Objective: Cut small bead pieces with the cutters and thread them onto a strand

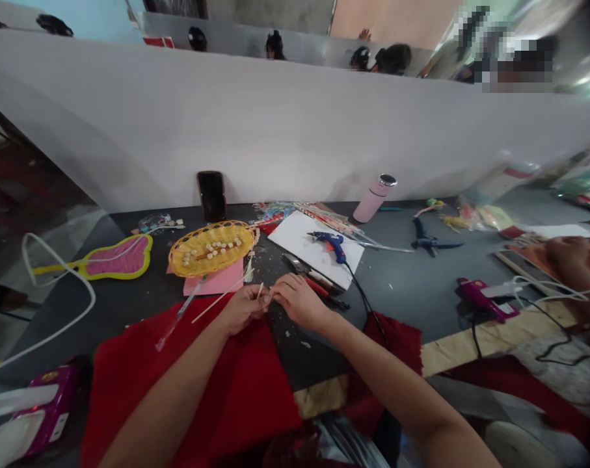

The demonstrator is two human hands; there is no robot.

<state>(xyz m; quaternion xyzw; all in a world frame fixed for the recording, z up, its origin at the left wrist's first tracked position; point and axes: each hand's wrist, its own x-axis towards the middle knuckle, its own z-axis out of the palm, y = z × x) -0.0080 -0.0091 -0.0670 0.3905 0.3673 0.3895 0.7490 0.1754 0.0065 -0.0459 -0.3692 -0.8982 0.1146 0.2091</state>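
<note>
A dark phone (212,196) is propped against the white partition (295,130); a pink bottle (374,198) is stood farther right — near it too. A yellow-rimmed pink fan (119,258) is laid at the left — a purple power strip (63,406) is seen below.

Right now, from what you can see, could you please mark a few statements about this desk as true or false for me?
1. The blue glue gun rests on the white sheet. True.
2. The right hand is gripping the blue glue gun. False: the right hand is close beside the left hand, away from the gun.
3. A short pale stick shows at the fingers of the left hand. True.
4. The pink bottle lies on its side. False: the pink bottle stands upright.
5. The yellow basket holds small pale pieces. True.
</note>
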